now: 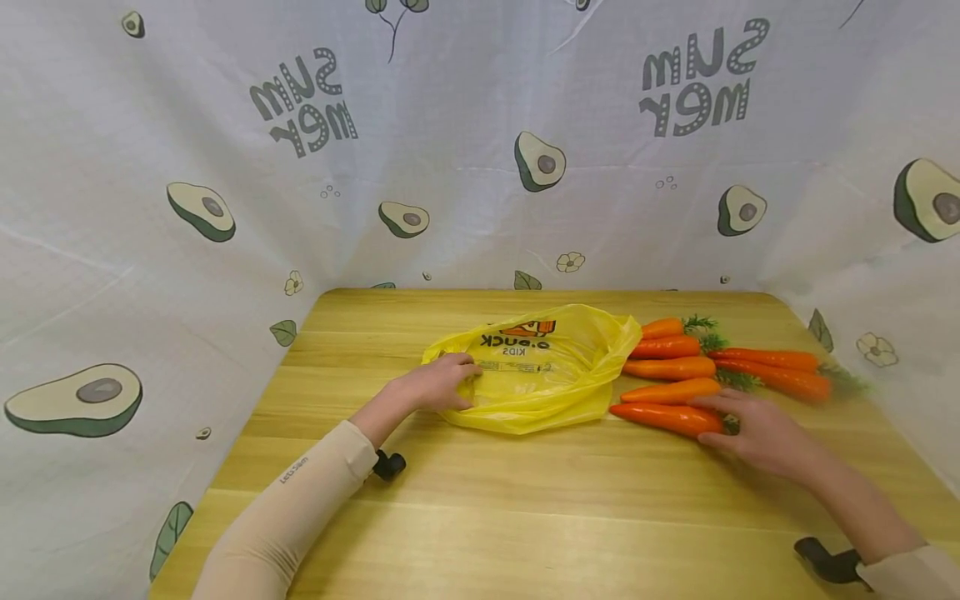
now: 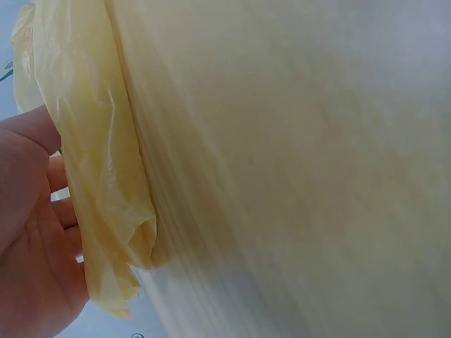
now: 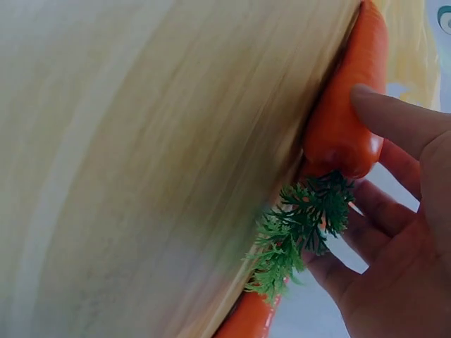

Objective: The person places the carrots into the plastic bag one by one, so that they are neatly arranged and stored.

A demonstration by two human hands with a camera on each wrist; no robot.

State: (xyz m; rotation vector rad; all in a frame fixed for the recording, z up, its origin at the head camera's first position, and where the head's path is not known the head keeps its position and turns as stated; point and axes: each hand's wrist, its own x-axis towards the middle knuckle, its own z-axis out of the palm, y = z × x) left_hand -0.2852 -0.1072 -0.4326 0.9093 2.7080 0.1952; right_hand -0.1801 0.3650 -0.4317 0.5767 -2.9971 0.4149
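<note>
A yellow plastic bag lies on its side on the table, mouth toward me and to the left, with dark print on its inner wall. My left hand reaches into the mouth at its left end, fingers and thumb spread apart. In the left wrist view the bag's plastic partly hides those fingers. My right hand holds the nearest carrot by its thick leafy end, thumb on the near side and fingers beyond. The green leaves hang beside the palm. Another orange carrot lies just behind.
More carrots lie close against the bag's right side, tips toward it. Two others rest farther right, behind the right hand. The wooden table meets a white cloth printed with avocados at the back and sides.
</note>
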